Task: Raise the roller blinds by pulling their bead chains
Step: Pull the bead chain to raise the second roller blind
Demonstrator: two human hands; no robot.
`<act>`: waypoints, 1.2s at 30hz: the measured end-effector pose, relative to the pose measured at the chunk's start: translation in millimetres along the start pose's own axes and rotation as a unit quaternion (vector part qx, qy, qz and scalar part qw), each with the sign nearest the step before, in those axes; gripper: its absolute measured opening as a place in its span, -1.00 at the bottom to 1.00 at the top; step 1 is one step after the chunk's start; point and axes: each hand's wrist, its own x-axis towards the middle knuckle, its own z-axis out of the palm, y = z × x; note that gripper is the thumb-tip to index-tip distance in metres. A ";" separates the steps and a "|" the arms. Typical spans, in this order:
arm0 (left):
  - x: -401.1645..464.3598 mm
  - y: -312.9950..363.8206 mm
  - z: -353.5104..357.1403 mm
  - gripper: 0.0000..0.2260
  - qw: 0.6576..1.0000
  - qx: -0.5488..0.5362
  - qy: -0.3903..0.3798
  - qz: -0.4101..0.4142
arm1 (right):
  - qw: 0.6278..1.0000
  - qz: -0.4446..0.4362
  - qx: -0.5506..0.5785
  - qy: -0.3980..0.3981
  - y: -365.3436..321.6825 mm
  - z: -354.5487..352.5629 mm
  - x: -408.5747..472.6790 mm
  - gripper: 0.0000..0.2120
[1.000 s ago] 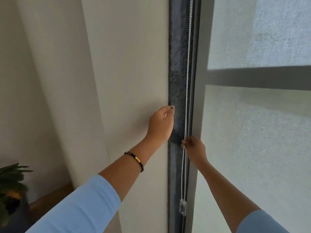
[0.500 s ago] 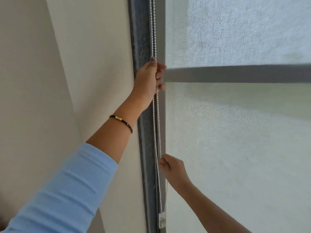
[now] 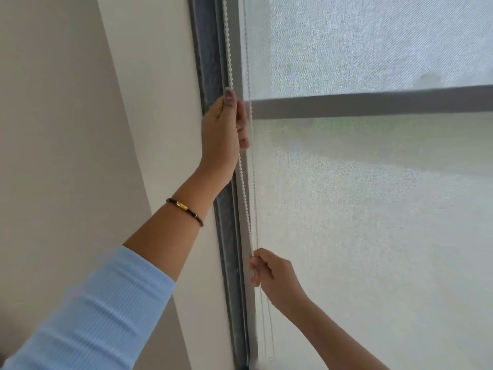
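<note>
- Head view, looking up along the left side of a window; only this one view is given.
- Roller blind [image 3: 373, 209], a pale translucent fabric, hangs down over the glass and covers the whole part of the window that is visible; its lower edge is out of the picture.
- A grey horizontal bar of the window frame [image 3: 373, 102] shows through the fabric as a dark band.
- Bead chain [image 3: 246, 204], white, hangs as two strands just beside the left edge of the blind, in front of the dark grey vertical frame post [image 3: 226, 222].
- Left hand [image 3: 224, 134] is raised high, about level with the horizontal bar. Its fingers are curled around the front strand of the chain and its thumb points up along the strand, so this hand is closed on the chain.
- Right hand [image 3: 272, 271] is lower on the same front strand. Its fingers are folded in and pinch the chain at the top of the fist.
- Between the two hands the front strand runs straight and looks tight; the back strand passes behind both hands, and below the right hand the strands look blurred.
- A black bracelet [image 3: 185, 209] with a gold clasp sits on the left wrist.
- Light blue sleeve [image 3: 93, 316] covers the left forearm.
- A cream wall [image 3: 80, 129] fills the left part of the picture.
</note>
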 end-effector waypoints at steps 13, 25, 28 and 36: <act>-26.0 -27.9 -35.9 -0.42 0.940 -0.198 -0.151 -0.234 | 0.935 0.133 0.322 -0.069 -47.2 -16.5 -64.3 -0.71; -69.3 -44.0 -68.7 -0.50 0.990 -0.054 -0.004 -0.133 | 0.944 0.107 0.241 0.196 -47.8 -62.6 -41.0 -0.76; -75.3 -44.6 -70.4 -0.53 0.987 -0.070 -0.024 -0.142 | 0.954 0.065 0.165 0.241 -68.1 -70.5 -17.1 -0.83; -91.1 -73.9 -82.5 -0.50 0.983 -0.032 0.007 -0.181 | 0.930 -0.053 0.346 0.111 -127.7 -84.8 12.3 -0.70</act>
